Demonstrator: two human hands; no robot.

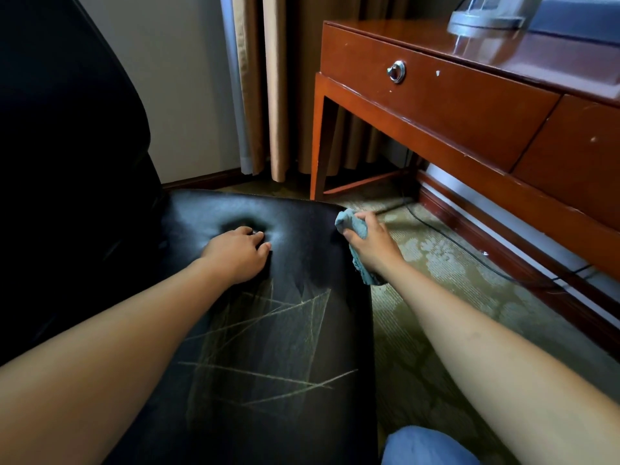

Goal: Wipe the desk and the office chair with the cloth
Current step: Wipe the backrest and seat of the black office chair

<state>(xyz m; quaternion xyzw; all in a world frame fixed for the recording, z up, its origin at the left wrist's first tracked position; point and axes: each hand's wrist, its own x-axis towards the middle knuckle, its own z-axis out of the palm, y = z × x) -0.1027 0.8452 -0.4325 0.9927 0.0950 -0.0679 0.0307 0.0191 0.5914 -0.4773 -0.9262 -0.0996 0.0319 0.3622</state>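
Right hand gripping cloth at seat right edge, left hand pressing flat, empty; near scuffs likely needing firm strokes.

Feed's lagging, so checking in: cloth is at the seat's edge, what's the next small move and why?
Probably draw the right hand and its cloth back across the seat onto the pale chalk-like lines. They remain unwiped near you, while the left hand braces the seat.

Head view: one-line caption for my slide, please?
Left hand braces the black chair seat while the right hand wipes its edge with a blue cloth.
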